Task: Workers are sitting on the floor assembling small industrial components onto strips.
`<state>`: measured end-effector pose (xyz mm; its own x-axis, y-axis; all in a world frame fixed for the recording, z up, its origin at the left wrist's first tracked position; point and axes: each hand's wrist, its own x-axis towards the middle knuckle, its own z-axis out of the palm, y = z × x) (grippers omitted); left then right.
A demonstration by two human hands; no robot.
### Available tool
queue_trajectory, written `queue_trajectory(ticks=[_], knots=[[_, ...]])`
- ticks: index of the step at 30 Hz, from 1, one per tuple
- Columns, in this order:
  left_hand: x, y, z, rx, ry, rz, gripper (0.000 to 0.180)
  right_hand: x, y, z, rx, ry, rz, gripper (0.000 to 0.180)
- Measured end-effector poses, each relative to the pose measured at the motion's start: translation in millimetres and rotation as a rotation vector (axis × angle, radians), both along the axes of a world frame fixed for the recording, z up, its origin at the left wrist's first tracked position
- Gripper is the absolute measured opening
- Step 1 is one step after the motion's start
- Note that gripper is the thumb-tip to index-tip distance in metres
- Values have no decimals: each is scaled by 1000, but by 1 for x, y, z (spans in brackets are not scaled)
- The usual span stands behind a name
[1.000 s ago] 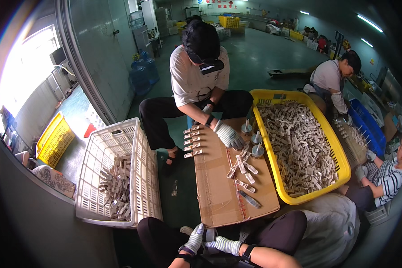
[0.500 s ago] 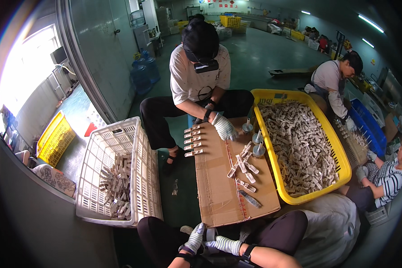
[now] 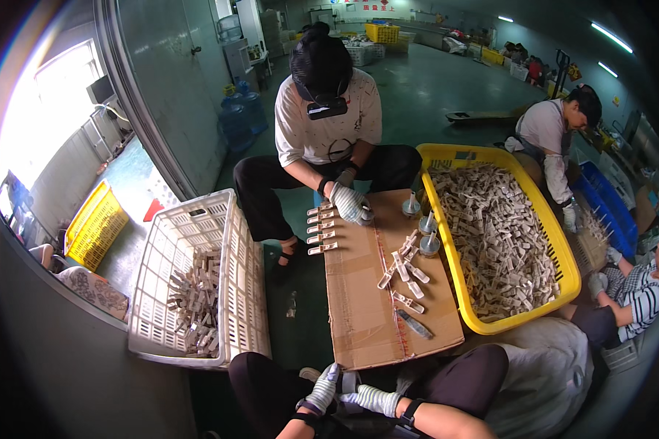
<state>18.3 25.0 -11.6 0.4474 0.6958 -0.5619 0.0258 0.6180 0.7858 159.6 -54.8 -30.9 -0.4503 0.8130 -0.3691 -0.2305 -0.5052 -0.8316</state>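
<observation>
My left hand (image 3: pixel 321 391) and my right hand (image 3: pixel 373 400), both in knit gloves, meet over my lap at the bottom edge. The left fingers curl on a small pale part (image 3: pixel 348 382); the right hand's grip is hidden. Just beyond lies a flat cardboard sheet (image 3: pixel 366 322) with loose pale clips (image 3: pixel 403 274) scattered on it. A neat row of clips (image 3: pixel 321 228) lies at its far left edge. A person sitting opposite rests a gloved hand (image 3: pixel 348 203) beside that row.
A yellow tub (image 3: pixel 447 157) heaped with clip parts stands right of the cardboard. A white slatted crate (image 3: pixel 198 219) holding several clips stands left. Small round cups (image 3: pixel 428 241) sit by the tub. Two more people (image 3: pixel 556 139) work at the right, beside a blue crate (image 3: pixel 600 205).
The opposite person's gloved hand has slid left across the far end of the cardboard toward the row of clips. My own hands have stayed put.
</observation>
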Motion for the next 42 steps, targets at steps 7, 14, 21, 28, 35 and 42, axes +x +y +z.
queue_trajectory(ticks=[7,14,21,28,35,42], knots=[[-2,1,-4,-17,10,-24,48,3,2,13,-105,102,30,43],[-4,1,-6,-48,-14,-6,49,2,1,30,67,-64,-55,38],[-3,0,-12,0,6,-16,48,7,4,50,-135,3,-23,38],[1,-2,8,-38,0,1,45,3,3,11,-315,421,-139,36],[-3,-1,1,-90,-9,9,46,1,4,28,100,-77,5,36],[3,-1,7,-62,18,8,49,5,2,42,71,-44,-59,36]])
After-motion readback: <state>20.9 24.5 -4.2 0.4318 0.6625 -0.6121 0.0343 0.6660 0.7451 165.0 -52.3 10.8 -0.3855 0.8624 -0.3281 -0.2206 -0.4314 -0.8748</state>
